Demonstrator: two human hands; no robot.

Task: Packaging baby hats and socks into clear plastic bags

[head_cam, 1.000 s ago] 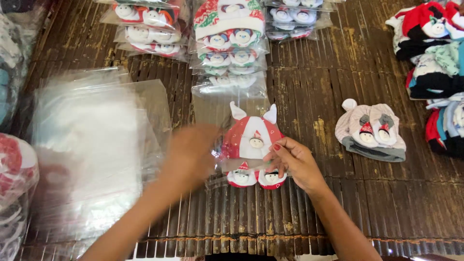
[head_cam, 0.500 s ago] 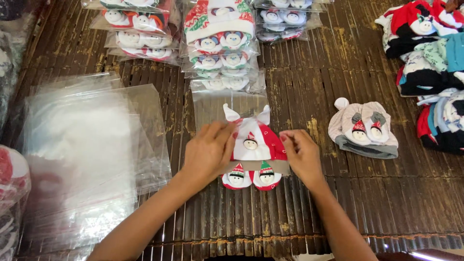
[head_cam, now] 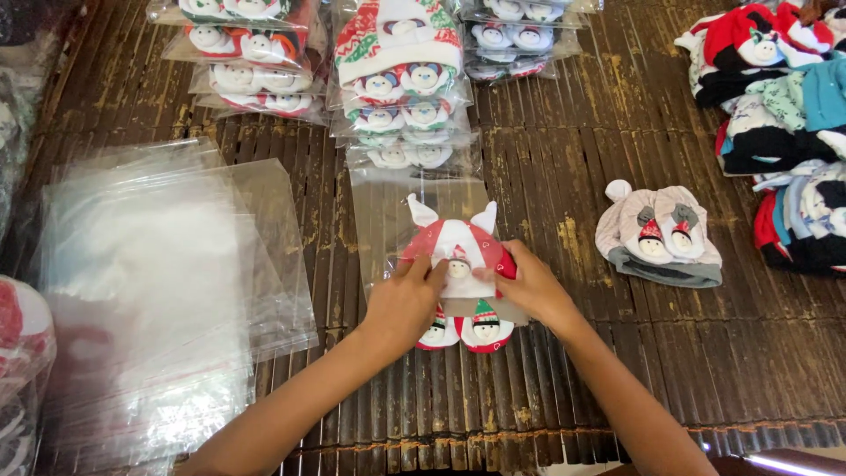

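Both the left hand (head_cam: pixel 404 304) and right hand (head_cam: pixel 527 286) pinch the red-and-white baby hat set (head_cam: pixel 458 256) with pressed fingers, just right of the clear bag stack (head_cam: pixel 150 291).

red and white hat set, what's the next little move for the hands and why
Probably push the red and white hat set further up into the clear bag. Both the left hand and the right hand grip its lower part, the hat top already lies over the bag, and the two small mitten pieces lie below the hands, seemingly outside the bag.
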